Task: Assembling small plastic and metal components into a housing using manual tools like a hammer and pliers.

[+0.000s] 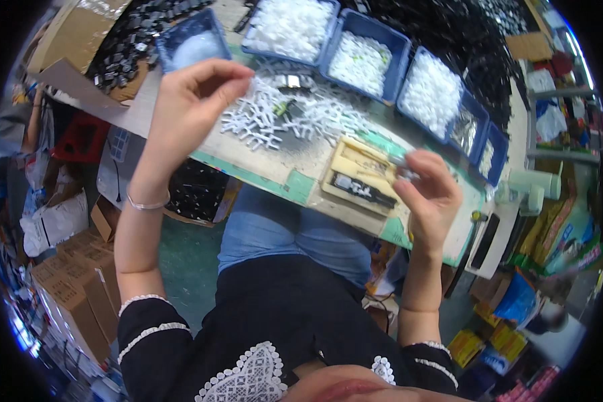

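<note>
Works with two bare hands over a pale table (241, 159) with green patches, seen from above. Raises the left hand (191, 114) over the table, beside a heap of white branched plastic pieces (264, 127) and near a blue tray (191, 28) of white material; bends its fingers toward the thumb, tips close together; cannot tell whether anything is pinched there. Holds the right hand (435, 194) over the right end of a cream rectangular fixture (355, 167), fingers curled, thumb and forefinger slightly apart; seems to have a small greyish piece (398, 161) at the tips, too blurred to be sure. Near the table's front edge, right of the white heap: that fixture, with a long black part (365, 192) along its near side. Beyond, in a row: blue bins (396, 53), several full of small white pieces, backed by a mound of black parts (442, 27).
</note>
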A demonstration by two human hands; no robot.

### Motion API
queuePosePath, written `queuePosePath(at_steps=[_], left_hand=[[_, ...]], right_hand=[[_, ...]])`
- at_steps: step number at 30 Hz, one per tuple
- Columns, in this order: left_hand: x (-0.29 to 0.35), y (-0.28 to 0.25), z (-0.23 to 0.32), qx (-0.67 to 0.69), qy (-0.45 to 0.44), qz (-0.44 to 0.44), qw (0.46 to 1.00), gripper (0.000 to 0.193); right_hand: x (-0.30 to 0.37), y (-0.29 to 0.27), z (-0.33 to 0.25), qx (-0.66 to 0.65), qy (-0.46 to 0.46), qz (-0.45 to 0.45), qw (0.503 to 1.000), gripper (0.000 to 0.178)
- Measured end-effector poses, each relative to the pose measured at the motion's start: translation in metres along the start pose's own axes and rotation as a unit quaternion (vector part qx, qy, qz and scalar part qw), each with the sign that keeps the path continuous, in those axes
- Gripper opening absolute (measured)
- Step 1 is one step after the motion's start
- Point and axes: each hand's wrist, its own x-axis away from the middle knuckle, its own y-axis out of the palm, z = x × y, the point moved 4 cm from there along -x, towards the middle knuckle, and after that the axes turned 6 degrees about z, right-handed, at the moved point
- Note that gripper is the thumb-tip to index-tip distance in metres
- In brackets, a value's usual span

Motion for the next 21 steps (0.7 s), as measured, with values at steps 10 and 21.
queuePosePath(at_steps=[10,21], left_hand=[[0.048,0.094,0.000,0.240,-0.169,-0.103,0.950,0.015],[0.062,0.133,-0.016,0.318,-0.325,-0.179,0.872,0.019]], right_hand=[[0.016,0.011,0.017,-0.113,0.077,-0.021,0.990,0.030],[0.030,-0.017,0.026,0.047,0.043,-0.035,0.997,0.028]])
